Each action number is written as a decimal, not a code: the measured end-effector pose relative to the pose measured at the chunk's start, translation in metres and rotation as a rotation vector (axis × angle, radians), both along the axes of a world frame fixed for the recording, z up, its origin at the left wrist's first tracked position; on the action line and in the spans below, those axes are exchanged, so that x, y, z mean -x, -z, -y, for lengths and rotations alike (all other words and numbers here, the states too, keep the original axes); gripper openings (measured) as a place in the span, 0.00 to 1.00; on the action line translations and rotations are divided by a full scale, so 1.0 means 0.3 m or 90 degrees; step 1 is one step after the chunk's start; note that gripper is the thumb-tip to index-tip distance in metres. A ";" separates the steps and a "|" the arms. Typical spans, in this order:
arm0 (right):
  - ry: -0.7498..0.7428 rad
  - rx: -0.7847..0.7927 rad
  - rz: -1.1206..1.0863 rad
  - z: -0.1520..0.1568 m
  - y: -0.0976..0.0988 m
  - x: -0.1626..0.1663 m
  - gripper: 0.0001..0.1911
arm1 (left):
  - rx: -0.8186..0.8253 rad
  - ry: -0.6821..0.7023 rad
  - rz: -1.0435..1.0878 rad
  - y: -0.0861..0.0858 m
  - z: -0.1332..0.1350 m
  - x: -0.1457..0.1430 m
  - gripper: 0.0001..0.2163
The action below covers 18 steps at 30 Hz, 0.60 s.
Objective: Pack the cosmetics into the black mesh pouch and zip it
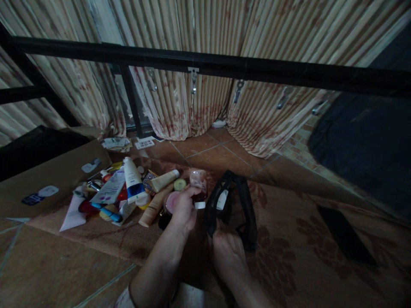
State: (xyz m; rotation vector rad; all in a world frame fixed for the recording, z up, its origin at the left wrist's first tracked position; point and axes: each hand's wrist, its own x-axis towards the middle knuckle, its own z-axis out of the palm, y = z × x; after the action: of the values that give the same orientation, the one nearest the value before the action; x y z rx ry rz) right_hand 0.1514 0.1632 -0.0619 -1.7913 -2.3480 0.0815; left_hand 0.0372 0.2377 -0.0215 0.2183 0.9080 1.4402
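My left hand [183,208] reaches into the right edge of a pile of toiletries, fingers curled. A pink round-lidded jar [172,202] lies against its left side. At its fingertips are a small white cap [199,205] and a clear container with dark red contents [201,194]; exactly what the fingers grip is hidden. My right hand [228,250] is closed on the near rim of a black mesh pouch [248,209], which stands open. Inside the pouch, a white label [221,199] shows on a dark item.
Tubes and bottles, including a white-and-blue tube [133,179] and a tan tube [157,205], are heaped on the patterned mat [279,256]. A cardboard box [64,171] stands left. A dark flat slab [346,235] lies right. A black metal bar [205,60] crosses before the curtains.
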 end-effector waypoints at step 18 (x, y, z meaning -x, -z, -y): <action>-0.012 -0.019 0.014 0.000 0.003 -0.003 0.12 | -0.080 0.000 -0.058 0.010 -0.001 -0.007 0.11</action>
State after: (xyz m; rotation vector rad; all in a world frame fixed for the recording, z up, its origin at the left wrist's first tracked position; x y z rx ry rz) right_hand 0.1522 0.1631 -0.0628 -1.7660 -2.3689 0.0290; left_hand 0.0394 0.2381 -0.0246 0.3812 0.8913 1.4987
